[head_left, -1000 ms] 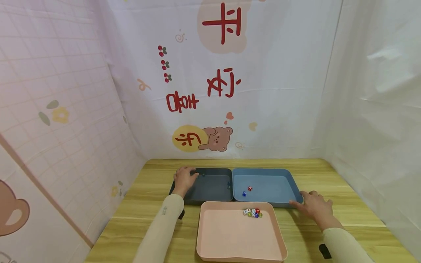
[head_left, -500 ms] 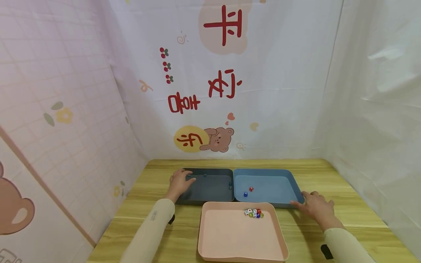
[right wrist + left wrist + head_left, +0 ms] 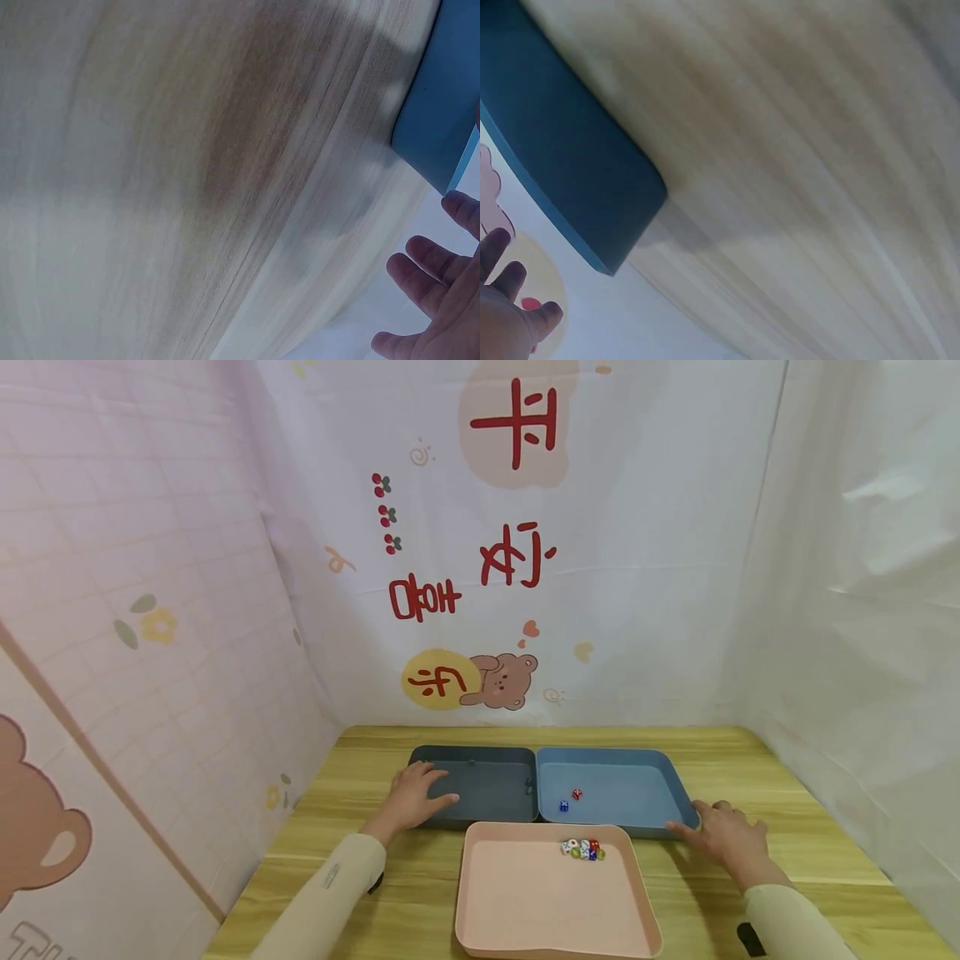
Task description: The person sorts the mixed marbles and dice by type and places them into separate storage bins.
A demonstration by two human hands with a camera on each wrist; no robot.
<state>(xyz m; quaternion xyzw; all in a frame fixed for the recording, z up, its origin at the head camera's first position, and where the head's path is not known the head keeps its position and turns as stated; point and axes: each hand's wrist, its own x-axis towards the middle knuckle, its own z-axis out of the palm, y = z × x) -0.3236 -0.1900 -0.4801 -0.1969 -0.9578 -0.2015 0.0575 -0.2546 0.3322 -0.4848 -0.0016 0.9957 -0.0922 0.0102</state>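
Observation:
In the head view my left hand [image 3: 408, 797] hovers with spread fingers over the left side of a dark slate tray [image 3: 450, 823], holding nothing. Several small dark dice [image 3: 528, 787] lie by that tray's walls. My right hand [image 3: 726, 837] is at the front right corner of a blue tray [image 3: 630, 777], thumb by the front rim; the right wrist view has one fingertip right at the rim [image 3: 453, 180] and the others spread. Inside the blue tray are a blue die [image 3: 564, 807] and a red die [image 3: 577, 794].
Nearer the body stands a peach tray [image 3: 547, 910], with a tight cluster of several mixed-colour dice [image 3: 583, 850] near its back right. All three trays sit close together on a wood-grain table [image 3: 810, 877]. Printed white cloth [image 3: 637, 568] hangs behind and on both sides.
My left hand has drawn back left and toward the body over the dark tray. My right hand stays by the blue tray's corner. The head view has shifted slightly.

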